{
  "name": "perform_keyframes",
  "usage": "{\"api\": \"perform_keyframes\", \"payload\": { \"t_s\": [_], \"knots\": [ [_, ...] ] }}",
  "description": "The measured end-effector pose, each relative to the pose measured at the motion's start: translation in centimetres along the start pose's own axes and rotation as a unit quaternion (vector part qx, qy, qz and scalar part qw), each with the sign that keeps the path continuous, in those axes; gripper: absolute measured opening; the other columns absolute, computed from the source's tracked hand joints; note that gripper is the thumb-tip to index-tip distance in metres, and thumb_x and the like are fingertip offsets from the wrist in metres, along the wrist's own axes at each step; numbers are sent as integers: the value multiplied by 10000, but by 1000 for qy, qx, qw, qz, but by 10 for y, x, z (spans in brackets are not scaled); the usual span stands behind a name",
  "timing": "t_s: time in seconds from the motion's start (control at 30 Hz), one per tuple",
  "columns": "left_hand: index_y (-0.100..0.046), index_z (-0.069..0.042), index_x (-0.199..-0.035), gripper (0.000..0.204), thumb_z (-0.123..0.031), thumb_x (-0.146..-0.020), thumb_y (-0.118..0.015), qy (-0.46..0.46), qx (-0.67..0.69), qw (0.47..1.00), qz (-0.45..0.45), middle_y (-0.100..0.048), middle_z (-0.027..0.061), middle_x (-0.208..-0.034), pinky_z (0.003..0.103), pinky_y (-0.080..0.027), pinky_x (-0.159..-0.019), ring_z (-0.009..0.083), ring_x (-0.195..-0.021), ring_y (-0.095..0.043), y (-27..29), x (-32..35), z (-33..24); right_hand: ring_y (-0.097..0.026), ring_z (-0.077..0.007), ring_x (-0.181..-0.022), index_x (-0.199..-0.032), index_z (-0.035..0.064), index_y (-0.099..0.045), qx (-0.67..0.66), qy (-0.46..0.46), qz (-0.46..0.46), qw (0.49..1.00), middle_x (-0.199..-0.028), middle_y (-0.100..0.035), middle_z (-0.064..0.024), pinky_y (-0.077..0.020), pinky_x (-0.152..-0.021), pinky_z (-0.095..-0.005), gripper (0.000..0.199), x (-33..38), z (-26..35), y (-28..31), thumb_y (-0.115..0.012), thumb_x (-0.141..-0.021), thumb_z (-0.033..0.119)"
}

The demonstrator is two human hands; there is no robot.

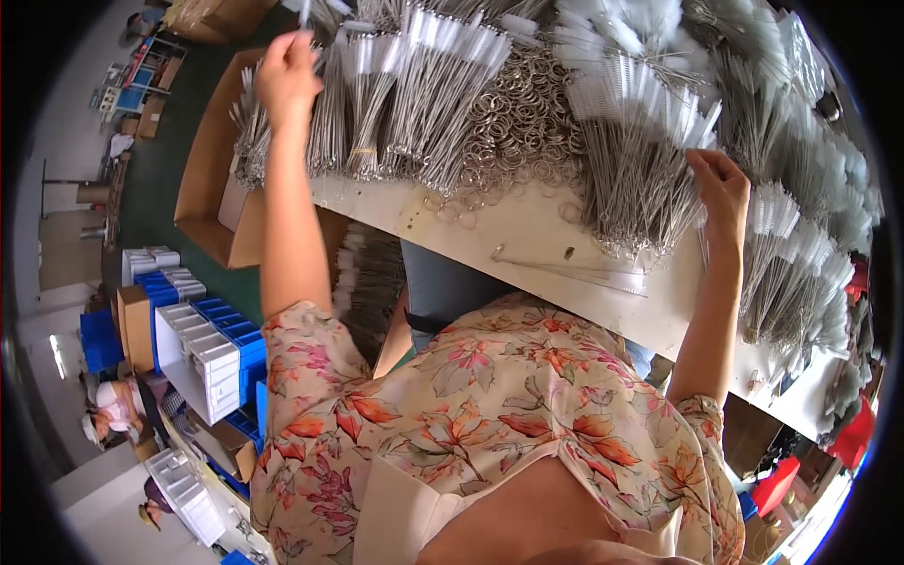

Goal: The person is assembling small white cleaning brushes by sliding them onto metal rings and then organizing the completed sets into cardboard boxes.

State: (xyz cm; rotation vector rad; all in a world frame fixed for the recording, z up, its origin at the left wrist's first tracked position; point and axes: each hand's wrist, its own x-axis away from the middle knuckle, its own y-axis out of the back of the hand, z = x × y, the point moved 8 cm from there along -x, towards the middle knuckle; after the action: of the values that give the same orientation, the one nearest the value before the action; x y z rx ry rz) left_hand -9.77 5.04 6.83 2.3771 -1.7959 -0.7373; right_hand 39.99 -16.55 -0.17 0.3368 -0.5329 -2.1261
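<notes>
At the table's far left, my left hand (290,83) is raised with its fingers pinched around a thin wire brush (304,13) with pale bristles, partly cut off by the picture's edge. Bundles of similar wire brushes (377,104) with looped ends stand below and beside that hand. My right hand (723,196) has its fingers pinched at the right side of a big heap of wire brushes (636,160); what lies between those fingertips is too small to make out. A pile of metal split rings (527,113) sits between the brush bundles.
Several loose brushes (574,271) lie near the front edge of the white table (452,231). More brush bundles (800,273) crowd the right side. A cardboard box (212,188) adjoins the table's left end. Blue and white bins (202,348) stand at left; other people (118,410) are beyond.
</notes>
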Motion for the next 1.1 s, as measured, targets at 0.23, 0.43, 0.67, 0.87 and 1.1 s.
{"api": "perform_keyframes", "payload": {
  "t_s": [0.23,0.43,0.67,0.87,1.1],
  "knots": [
    [-619,-15,-812,266,-281,-802,-629,91,-285,922,245,-548,46,-642,284,-415,-555,116,-591,-499,18,-34,145,-397,-46,-531,-845,33,-608,-231,153,-191,942,-585,-431,51,-344,-474,-212,148,9,61,95,-561,-832,173],
    [-599,-11,-943,224,-210,-840,-593,120,-235,935,236,-558,20,-720,257,-282,-372,88,-482,-410,23,-38,159,-509,-70,-601,-897,119,-674,109,-11,-183,977,-665,-575,-46,-417,-566,-240,199,43,-19,162,-506,-813,183],
    [-583,-11,-835,176,-186,-837,-562,70,-290,925,234,-535,27,-664,256,-267,-361,93,-443,-387,19,-52,171,-600,-235,-723,-861,146,-664,321,17,-178,930,-839,-624,-48,-467,-659,-346,165,62,-35,138,-601,-752,253],
    [-541,-10,-756,121,-122,-796,-520,60,-321,918,224,-587,58,-672,282,-346,-434,134,-497,-469,27,-62,160,-616,-270,-754,-818,138,-670,323,-3,-217,921,-845,-633,-45,-478,-670,-368,154,55,-43,142,-580,-759,249],
    [-541,-19,-960,193,-178,-859,-500,-174,-431,881,93,-641,88,-806,285,-442,-702,157,-787,-581,-3,-37,42,-620,-265,-719,-747,104,-631,483,20,-105,869,-823,-625,-65,-497,-655,-373,113,31,-42,124,-570,-745,199]
  ]
}}
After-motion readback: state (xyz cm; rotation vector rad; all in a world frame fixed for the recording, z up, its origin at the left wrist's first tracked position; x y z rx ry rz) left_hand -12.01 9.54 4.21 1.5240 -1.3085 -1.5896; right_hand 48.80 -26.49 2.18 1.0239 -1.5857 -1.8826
